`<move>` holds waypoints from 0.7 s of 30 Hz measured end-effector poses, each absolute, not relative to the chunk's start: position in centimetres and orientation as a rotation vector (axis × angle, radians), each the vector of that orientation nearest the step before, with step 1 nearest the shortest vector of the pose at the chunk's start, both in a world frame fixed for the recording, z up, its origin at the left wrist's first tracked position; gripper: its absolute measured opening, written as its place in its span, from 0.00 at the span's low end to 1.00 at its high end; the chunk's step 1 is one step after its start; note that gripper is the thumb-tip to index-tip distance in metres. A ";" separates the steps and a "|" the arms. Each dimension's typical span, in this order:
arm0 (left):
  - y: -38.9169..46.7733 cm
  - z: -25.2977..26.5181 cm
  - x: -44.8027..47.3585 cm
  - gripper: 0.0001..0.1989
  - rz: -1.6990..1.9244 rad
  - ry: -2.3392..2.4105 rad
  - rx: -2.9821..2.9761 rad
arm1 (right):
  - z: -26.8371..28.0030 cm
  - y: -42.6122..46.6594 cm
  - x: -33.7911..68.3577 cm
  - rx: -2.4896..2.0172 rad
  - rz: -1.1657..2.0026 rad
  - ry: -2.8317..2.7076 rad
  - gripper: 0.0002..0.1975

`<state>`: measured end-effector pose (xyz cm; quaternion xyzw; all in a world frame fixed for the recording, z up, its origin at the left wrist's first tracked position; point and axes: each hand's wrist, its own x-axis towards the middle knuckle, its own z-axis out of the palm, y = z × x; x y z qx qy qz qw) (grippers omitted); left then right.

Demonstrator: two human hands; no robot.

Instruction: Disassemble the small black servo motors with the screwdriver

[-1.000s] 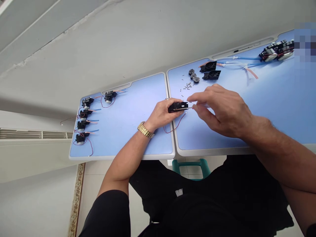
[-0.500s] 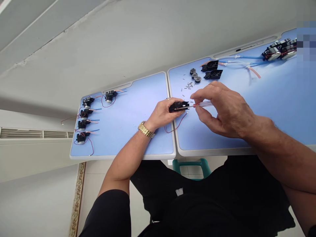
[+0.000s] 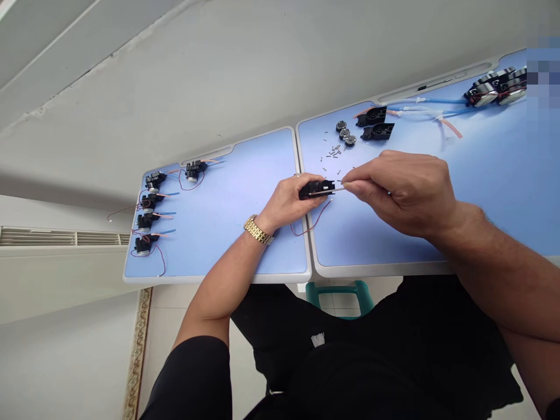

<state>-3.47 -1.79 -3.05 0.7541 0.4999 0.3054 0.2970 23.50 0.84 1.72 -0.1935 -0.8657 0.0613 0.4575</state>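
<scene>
My left hand (image 3: 284, 201) grips a small black plastic assembly (image 3: 315, 188) above the seam between the two tabletops. A thin dark red wire (image 3: 318, 220) with a pale end trails below it. In my right hand (image 3: 405, 195) is a screwdriver (image 3: 336, 190), the fingers wrapped round its handle, which they now hide. Its metal shaft runs left across the side of the black assembly; where exactly the tip sits I cannot make out. Loose small screws (image 3: 335, 151) lie scattered just beyond, beside several round metal-and-black parts (image 3: 345, 133).
Two black housings (image 3: 377, 132) lie beyond my right hand. Finished-looking black units with wires (image 3: 149, 221) line the left tabletop (image 3: 245, 192). More silver-and-black units (image 3: 485, 93) with blue and orange strips sit at the far right. A green stool (image 3: 339, 290) shows beneath the tables.
My right hand's fingers have closed from a spread fingertip hold into a wrapped grip round the screwdriver handle. My left hand and the black assembly stay in nearly the same place.
</scene>
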 end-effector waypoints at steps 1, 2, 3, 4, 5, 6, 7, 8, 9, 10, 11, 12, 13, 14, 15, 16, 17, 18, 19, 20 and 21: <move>-1.8 -3.0 -3.5 0.16 0.813 1.332 2.007 | 1.7 0.9 23.5 -0.470 0.135 -2.130 0.03; -1.8 -3.1 -3.4 0.17 0.815 1.333 2.007 | 1.7 0.9 23.5 -0.464 0.131 -2.140 0.05; -1.8 -3.1 -3.4 0.17 0.817 1.332 2.002 | 1.8 0.8 23.4 -0.457 0.138 -2.152 0.07; -1.8 -3.1 -3.4 0.17 0.822 1.330 1.993 | 2.0 0.7 23.4 -0.458 0.155 -2.167 0.10; -1.8 -3.1 -3.4 0.17 0.826 1.328 1.983 | 2.1 0.6 23.4 -0.467 0.177 -2.186 0.13; -1.8 -3.1 -3.4 0.17 0.833 1.324 1.975 | 2.3 0.4 23.4 -0.484 0.200 -2.207 0.15; -1.8 -3.1 -3.4 0.17 0.836 1.320 1.971 | 2.3 0.4 23.4 -0.487 0.212 -2.214 0.16; -1.7 -3.0 -3.4 0.17 0.834 1.317 1.972 | 2.2 0.4 23.4 -0.484 0.214 -2.207 0.14; -1.7 -3.0 -3.4 0.17 0.829 1.315 1.976 | 2.1 0.5 23.5 -0.490 0.211 -2.192 0.12; -1.7 -3.0 -3.4 0.16 0.821 1.317 1.982 | 1.9 0.6 23.6 -0.501 0.203 -2.176 0.08; -1.7 -2.9 -3.4 0.16 0.813 1.321 1.987 | 1.7 0.7 23.7 -0.530 0.197 -2.166 0.06; -1.7 -2.9 -3.4 0.16 0.810 1.325 1.991 | 1.5 0.8 23.7 -0.560 0.193 -2.162 0.05; -1.7 -2.9 -3.5 0.16 0.811 1.324 1.993 | 1.4 0.9 23.8 -0.575 0.190 -2.162 0.06; -1.7 -3.0 -3.5 0.16 0.819 1.317 1.992 | 1.4 0.9 23.8 -0.581 0.196 -2.172 0.06; -1.7 -3.0 -3.5 0.16 0.830 1.308 1.989 | 1.5 0.9 23.7 -0.551 0.203 -2.171 0.06; -1.7 -3.1 -3.5 0.16 0.838 1.300 1.984 | 1.7 0.8 23.7 -0.504 0.214 -2.166 0.08; -1.7 -3.1 -3.5 0.16 0.843 1.294 1.978 | 1.9 0.7 23.6 -0.465 0.227 -2.164 0.12; -1.8 -3.1 -3.5 0.16 0.845 1.293 1.972 | 2.1 0.6 23.6 -0.447 0.240 -2.171 0.15; -1.8 -3.2 -3.5 0.16 0.844 1.295 1.968 | 2.3 0.5 23.6 -0.455 0.253 -2.186 0.16; -1.8 -3.2 -3.5 0.16 0.843 1.296 1.967 | 2.3 0.5 23.6 -0.470 0.263 -2.194 0.16; -1.8 -3.2 -3.5 0.16 0.844 1.292 1.971 | 2.3 0.5 23.6 -0.489 0.267 -2.194 0.14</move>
